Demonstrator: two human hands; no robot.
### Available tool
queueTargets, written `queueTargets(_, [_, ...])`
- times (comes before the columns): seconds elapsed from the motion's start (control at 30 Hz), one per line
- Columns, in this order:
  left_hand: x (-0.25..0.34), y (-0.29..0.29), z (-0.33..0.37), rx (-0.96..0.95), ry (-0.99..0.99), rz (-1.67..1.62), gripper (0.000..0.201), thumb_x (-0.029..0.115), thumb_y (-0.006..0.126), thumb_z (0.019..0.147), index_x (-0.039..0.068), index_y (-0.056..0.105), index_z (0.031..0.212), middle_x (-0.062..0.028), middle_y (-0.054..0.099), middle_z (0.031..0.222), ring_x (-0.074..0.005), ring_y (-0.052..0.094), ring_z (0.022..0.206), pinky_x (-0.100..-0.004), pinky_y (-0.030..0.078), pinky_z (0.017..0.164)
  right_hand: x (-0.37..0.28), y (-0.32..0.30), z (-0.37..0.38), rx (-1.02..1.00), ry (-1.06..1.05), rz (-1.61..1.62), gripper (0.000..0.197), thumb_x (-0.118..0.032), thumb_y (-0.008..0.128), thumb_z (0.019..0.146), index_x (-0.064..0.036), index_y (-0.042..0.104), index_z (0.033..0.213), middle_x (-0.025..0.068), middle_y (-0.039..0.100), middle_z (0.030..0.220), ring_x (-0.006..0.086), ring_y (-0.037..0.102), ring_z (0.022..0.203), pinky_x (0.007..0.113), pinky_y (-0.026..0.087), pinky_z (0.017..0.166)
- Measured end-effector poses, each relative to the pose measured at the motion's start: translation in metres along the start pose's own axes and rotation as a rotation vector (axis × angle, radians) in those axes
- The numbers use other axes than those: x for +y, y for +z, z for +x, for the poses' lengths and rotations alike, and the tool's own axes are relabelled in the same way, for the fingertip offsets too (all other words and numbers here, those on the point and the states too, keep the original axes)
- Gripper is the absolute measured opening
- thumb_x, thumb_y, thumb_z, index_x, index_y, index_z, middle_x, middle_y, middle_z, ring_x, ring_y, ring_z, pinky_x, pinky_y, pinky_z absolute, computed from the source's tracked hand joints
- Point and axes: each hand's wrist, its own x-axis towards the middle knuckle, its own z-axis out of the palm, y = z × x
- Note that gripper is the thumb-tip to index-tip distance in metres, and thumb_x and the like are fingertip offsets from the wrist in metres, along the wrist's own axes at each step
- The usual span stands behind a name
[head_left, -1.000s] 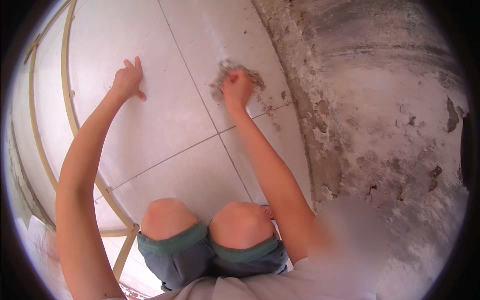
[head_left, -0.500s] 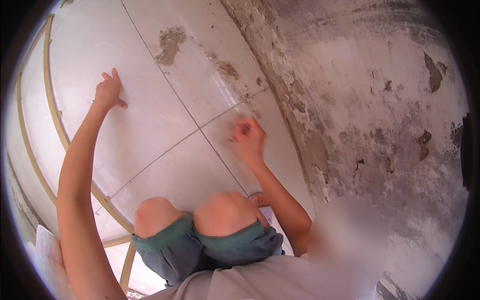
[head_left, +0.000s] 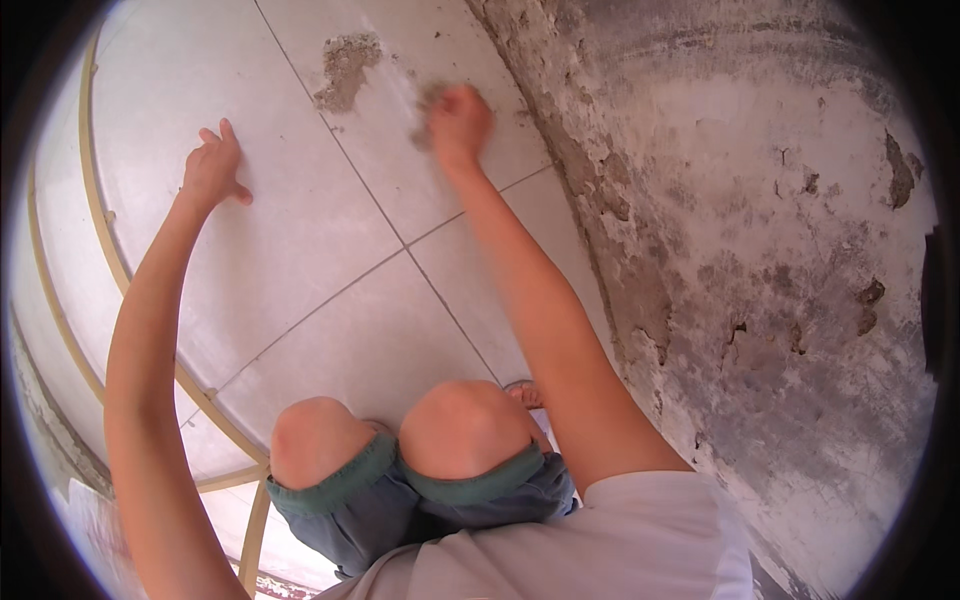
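My left hand [head_left: 212, 167] rests on the pale floor tile [head_left: 290, 210] at the left. Its fingers are spread and nothing is in it. Farther forward on the right, my right hand [head_left: 462, 122] is closed and pressed low over the floor, smeared by motion. A grey-brown blur shows along its left side; whether that is a held thing or loose dirt I cannot make out. Left of this hand lies a patch of crumbly grey-brown dirt [head_left: 348, 72], apart from it. A pale streak marks the tile between the two.
A rough wall [head_left: 740, 200] with peeling paint and crumbling plaster stands along the right. Tan strips [head_left: 95, 180] curve along the left side, one meeting others near my knee. My bent knees [head_left: 465, 425] and a sandalled foot [head_left: 525, 393] are close in. Dark joints cross the tiles.
My right hand has swept forward and slightly left, over the second dirt patch beside the wall. My left hand stays at the same spot on the floor. The view has shifted slightly.
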Motion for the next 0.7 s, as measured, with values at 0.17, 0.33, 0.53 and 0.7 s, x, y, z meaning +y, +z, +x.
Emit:
queueTargets(0.17, [-0.009, 0.002, -0.003, -0.031, -0.032, 0.038, 0.121, 0.021, 0.087, 0.04, -0.012, 0.014, 0.131, -0.0432, 0.035, 0.117, -0.0371, 0.057, 0.093, -0.0359, 0.048, 0.077, -0.13, 0.048, 0.019, -0.008, -0.129, 0.432, 0.005, -0.001, 0.058, 0.067, -0.0039, 0.054, 0.068, 0.0106, 0.056, 0.064, 0.0264, 0.055, 0.063, 0.035, 0.044, 0.058])
queueTargets(0.33, [-0.015, 0.007, -0.002, 0.029, -0.012, 0.013, 0.12, 0.022, 0.087, 0.04, -0.011, 0.015, 0.131, -0.0423, 0.037, 0.116, -0.0394, 0.057, 0.09, -0.0361, 0.048, 0.075, -0.115, -0.004, -0.033, -0.306, -0.07, 0.489, 0.006, -0.002, 0.057, 0.07, -0.0036, 0.052, 0.071, 0.0087, 0.052, 0.066, 0.0238, 0.051, 0.061, 0.034, 0.042, 0.058])
queueTargets(0.53, [-0.011, 0.017, 0.003, 0.087, 0.036, 0.006, 0.117, 0.023, 0.086, 0.042, -0.01, 0.018, 0.131, -0.0336, 0.048, 0.101, -0.0389, 0.058, 0.083, -0.037, 0.049, 0.069, 0.013, -0.234, -0.156, -0.412, 0.379, 0.1, 0.009, 0.005, 0.055, 0.075, -0.0018, 0.053, 0.08, -0.0011, 0.046, 0.063, 0.0061, 0.044, 0.055, 0.021, 0.041, 0.047])
queueTargets(0.7, [-0.008, 0.011, 0.002, 0.069, 0.035, -0.037, 0.113, 0.02, 0.085, 0.043, -0.011, 0.02, 0.13, -0.0319, 0.049, 0.098, -0.0372, 0.058, 0.078, -0.0373, 0.049, 0.065, 0.077, -0.297, -0.256, -0.432, 0.677, -0.046, 0.007, 0.003, 0.055, 0.076, -0.0021, 0.052, 0.079, 0.0014, 0.05, 0.064, 0.0083, 0.049, 0.056, 0.023, 0.045, 0.05])
